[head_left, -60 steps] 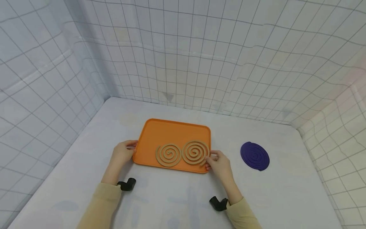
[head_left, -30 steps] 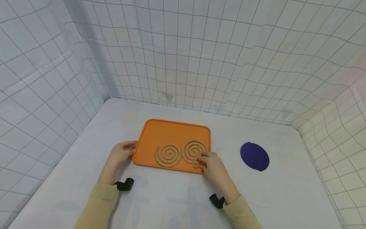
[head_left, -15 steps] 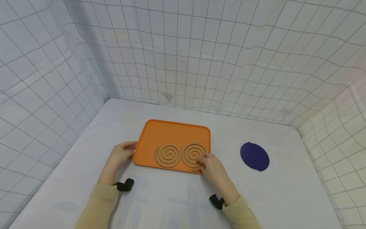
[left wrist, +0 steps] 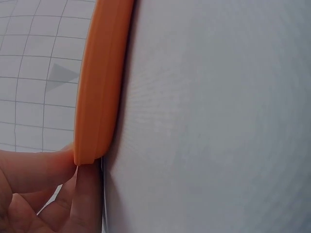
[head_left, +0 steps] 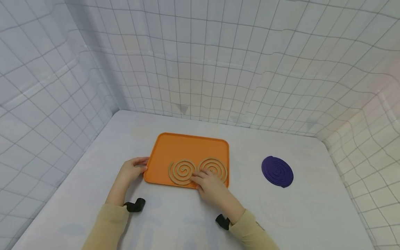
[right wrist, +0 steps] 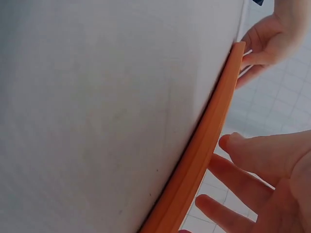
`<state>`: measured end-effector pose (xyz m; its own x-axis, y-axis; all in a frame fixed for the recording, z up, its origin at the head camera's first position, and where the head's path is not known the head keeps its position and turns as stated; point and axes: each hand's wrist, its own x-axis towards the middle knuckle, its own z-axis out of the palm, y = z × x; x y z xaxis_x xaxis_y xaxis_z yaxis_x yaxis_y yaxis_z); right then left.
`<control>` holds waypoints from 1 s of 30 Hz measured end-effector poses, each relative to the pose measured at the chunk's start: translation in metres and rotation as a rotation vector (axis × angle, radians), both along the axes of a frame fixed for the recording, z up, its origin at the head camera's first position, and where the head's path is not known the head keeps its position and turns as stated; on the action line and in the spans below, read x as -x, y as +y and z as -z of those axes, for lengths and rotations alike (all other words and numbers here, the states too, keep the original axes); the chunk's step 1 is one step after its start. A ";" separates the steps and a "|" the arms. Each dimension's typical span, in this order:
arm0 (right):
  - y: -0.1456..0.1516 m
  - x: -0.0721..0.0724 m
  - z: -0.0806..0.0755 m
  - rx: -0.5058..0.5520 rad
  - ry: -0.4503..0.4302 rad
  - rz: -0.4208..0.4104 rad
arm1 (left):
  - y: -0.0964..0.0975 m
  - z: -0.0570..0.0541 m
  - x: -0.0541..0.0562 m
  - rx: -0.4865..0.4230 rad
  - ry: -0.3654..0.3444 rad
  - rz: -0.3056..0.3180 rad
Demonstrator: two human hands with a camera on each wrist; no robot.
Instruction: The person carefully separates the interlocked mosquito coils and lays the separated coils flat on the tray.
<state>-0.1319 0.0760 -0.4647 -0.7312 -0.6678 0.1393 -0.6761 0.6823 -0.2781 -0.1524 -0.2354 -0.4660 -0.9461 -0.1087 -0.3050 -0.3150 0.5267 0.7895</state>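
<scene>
An orange tray (head_left: 187,147) lies on the white table with two flat tan spirals side by side along its near edge. My left hand (head_left: 128,171) pinches the tray's left rim. The left wrist view shows the thumb (left wrist: 43,167) on the rim's upper edge and fingers against its underside. My right hand (head_left: 213,189) reaches over the near rim, fingertips where the left spiral (head_left: 183,170) and right spiral (head_left: 213,165) meet. It hides part of the right spiral's near side. In the right wrist view, the right fingers (right wrist: 228,213) are spread and loosely extended beside the rim.
A purple spiral disc (head_left: 277,171) lies on the table right of the tray. Grid-patterned white curtains (head_left: 200,69) rise behind the table and on both sides. A black wrist mount (head_left: 136,205) sits on the left wrist, another (head_left: 223,221) on the right.
My right hand has moved left, from the tray's right edge across the right spiral to between the two spirals. The right spiral's outer end has shifted nearer the front rim. The left hand stays.
</scene>
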 end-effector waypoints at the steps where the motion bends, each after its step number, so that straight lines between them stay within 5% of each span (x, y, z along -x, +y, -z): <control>1: -0.001 -0.001 0.000 -0.023 -0.022 0.002 | 0.000 0.000 0.000 0.002 0.004 0.000; 11: 0.001 -0.004 0.000 -0.065 -0.110 0.024 | 0.001 0.001 0.000 0.008 0.012 0.018; 17: 0.017 -0.005 -0.009 0.165 -0.266 0.075 | -0.003 -0.001 -0.004 0.046 0.023 0.054; 23: 0.069 -0.001 -0.014 0.480 -0.305 0.262 | -0.003 -0.007 -0.006 0.061 0.094 0.030; 30: 0.147 0.005 -0.003 0.515 -0.257 0.633 | 0.026 -0.030 -0.006 -0.035 0.237 0.018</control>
<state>-0.1372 0.2235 -0.4619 -0.9955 -0.0221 0.0918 -0.0838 0.6562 -0.7499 -0.1467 -0.2090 -0.4365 -0.9934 -0.0839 -0.0775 -0.1094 0.5013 0.8583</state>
